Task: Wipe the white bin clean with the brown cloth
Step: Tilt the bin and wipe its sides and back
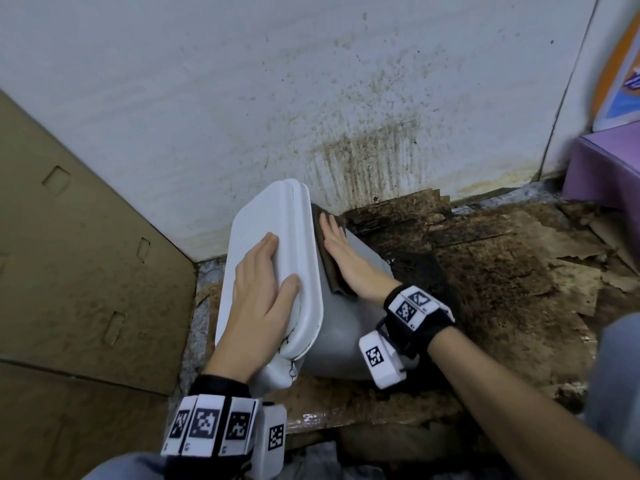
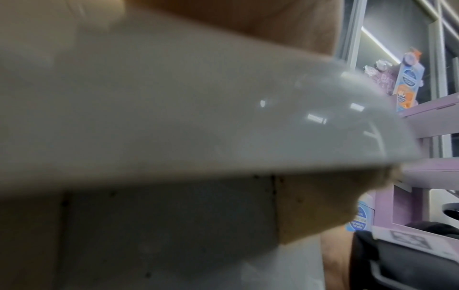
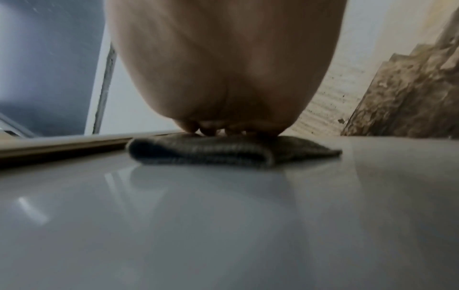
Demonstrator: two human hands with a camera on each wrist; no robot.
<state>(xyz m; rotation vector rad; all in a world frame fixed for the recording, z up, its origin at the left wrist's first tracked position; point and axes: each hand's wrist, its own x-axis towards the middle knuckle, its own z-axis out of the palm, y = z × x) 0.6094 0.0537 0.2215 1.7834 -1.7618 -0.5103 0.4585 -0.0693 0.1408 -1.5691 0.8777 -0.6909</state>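
Note:
The white bin (image 1: 339, 327) stands tilted on the floor by the wall, its lid (image 1: 263, 237) facing up and left. My left hand (image 1: 259, 292) lies flat on the lid, fingers straight, thumb on the lid's right rim. My right hand (image 1: 343, 254) presses the folded brown cloth (image 1: 330, 268) flat against the bin's right side wall, just under the lid rim. In the right wrist view the cloth (image 3: 223, 150) lies under the fingertips (image 3: 211, 129) on the glossy bin wall (image 3: 223, 215). The left wrist view is filled by the blurred lid edge (image 2: 198, 117).
A stained white wall (image 1: 311, 98) rises behind the bin. Dirty, wet torn cardboard (image 1: 502, 271) covers the floor to the right. A large cardboard box (image 1: 69, 254) stands on the left. A purple shelf unit (image 1: 606, 168) sits at the far right.

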